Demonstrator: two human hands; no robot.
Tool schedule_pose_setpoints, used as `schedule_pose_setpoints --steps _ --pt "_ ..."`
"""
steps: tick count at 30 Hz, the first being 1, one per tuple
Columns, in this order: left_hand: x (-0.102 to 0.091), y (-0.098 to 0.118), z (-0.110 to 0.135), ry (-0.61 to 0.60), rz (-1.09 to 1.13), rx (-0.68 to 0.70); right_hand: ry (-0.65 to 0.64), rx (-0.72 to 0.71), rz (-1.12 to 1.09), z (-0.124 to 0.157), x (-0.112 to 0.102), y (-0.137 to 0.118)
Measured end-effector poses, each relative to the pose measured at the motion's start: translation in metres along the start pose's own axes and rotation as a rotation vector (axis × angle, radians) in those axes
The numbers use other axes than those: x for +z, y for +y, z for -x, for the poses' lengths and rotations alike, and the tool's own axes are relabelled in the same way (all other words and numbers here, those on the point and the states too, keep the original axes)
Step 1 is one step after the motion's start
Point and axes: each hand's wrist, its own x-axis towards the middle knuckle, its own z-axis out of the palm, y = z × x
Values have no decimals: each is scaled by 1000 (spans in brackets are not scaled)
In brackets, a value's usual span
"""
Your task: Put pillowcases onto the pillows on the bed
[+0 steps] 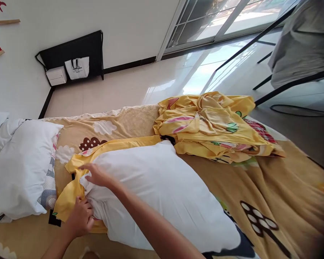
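A white pillow (151, 180) lies across the bed, its left end at the mouth of a yellow pillowcase (66, 201). Part of the yellow cloth also runs along the pillow's far side and beneath it. My left hand (82, 216) is closed on the pillowcase edge near the pillow's lower left corner. My right hand (97, 174) reaches over the pillow to its bunched left end. Its fingers and thumb are apart, and the fingertips are at the yellow cloth by the opening.
Crumpled yellow patterned bedding (205, 126) is heaped at the bed's far right. Another white pillow (24, 169) rests on the left. A tan patterned blanket (218, 183) covers the bed. Beyond are a black rack (94, 54) with a white bag (79, 68) and a glass door (199, 25).
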Motion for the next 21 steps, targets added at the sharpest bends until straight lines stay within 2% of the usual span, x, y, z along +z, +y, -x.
schedule_pose_setpoints --steps 1,3,5,9,11,13,15,17,21 --pt "0 4 -4 -21 -43 30 55 42 54 -2 -4 4" --pt "-2 5 -13 -36 -155 76 94 104 148 -1 0 13" --pt "-6 -4 -23 -33 -301 89 83 113 217 10 20 17" --pt "-17 -39 -41 -66 -495 122 110 102 286 47 73 11" --pt "-24 -52 -52 -64 -536 168 173 100 310 66 93 5" --pt "-31 -56 -62 -44 -578 212 258 54 341 80 105 2" --pt "-37 -50 -72 -26 -623 248 321 -19 378 85 110 1" --pt "-41 -36 -77 -10 -671 282 334 -68 404 77 109 3" --pt "-45 0 -75 36 -748 373 357 -34 418 35 93 7"
